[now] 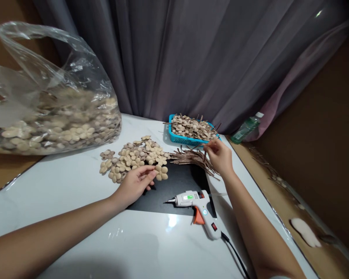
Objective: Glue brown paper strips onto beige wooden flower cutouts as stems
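Note:
Pinched between the fingertips of my left hand (138, 184) is a beige five-petal flower (161, 173), held over the black mat (174, 182). Just behind it lies a pile of similar flowers (128, 157). My right hand (219, 155) is closed on a thin brown strip (205, 155), above the right end of a bundle of brown strips (192, 158). A white glue gun (192, 198) with an orange trigger lies on its side across the mat's front edge, its nozzle toward the left.
A blue basket (178, 138) full of flowers and strips stands at the back of the white table (110, 240). On the left is a large clear bag (55, 120) of flowers. A green bottle (246, 130) leans at the right. The gun's black cord (235, 252) runs to the front.

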`<action>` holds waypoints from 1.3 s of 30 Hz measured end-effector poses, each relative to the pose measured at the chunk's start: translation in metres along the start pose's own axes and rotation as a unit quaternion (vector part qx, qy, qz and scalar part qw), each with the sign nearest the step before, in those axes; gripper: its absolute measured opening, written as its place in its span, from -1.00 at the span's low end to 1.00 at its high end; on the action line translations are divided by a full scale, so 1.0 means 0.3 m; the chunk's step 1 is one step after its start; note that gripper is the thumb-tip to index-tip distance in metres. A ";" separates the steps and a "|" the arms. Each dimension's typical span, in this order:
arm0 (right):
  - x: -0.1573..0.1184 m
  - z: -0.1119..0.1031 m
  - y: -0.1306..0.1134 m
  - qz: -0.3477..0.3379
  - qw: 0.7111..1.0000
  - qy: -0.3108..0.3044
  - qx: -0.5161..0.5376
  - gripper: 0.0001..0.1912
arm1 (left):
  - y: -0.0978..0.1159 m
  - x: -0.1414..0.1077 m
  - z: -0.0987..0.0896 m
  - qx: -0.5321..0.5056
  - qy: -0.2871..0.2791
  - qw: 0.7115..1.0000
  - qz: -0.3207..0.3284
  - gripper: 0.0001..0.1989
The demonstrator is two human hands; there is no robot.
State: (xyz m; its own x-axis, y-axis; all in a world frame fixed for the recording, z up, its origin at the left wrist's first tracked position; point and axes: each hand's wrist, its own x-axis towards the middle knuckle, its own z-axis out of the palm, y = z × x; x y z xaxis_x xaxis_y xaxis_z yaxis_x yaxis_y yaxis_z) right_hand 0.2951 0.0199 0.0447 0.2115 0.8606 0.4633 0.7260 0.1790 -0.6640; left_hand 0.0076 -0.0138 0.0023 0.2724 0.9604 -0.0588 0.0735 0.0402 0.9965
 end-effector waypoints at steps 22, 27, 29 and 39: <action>-0.199 0.080 -0.298 0.054 0.920 -0.252 0.296 -0.82 | 0.092 -0.090 -0.005 -0.120 -0.252 0.958 0.060 -0.86; -0.192 0.081 -0.294 0.089 0.908 -0.254 0.321 -0.77 | 0.073 -0.076 -0.004 -0.178 -0.253 0.950 0.036 -0.84; -0.188 0.081 -0.294 0.100 0.906 -0.249 0.326 -0.77 | 0.066 -0.069 -0.001 -0.212 -0.246 0.946 0.019 -0.85; -0.184 0.091 -0.282 0.118 0.889 -0.256 0.360 -0.81 | 0.048 -0.072 0.003 -0.300 -0.240 0.921 -0.056 -0.84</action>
State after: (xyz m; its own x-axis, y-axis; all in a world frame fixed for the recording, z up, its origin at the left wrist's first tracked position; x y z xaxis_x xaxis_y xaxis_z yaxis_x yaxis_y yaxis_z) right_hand 0.2041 -0.0298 0.0593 -0.1568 0.9860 0.0567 0.0544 0.0659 -0.9963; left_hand 0.0038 -0.0342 0.0177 0.6996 0.7134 -0.0391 -0.3775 0.4156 0.8275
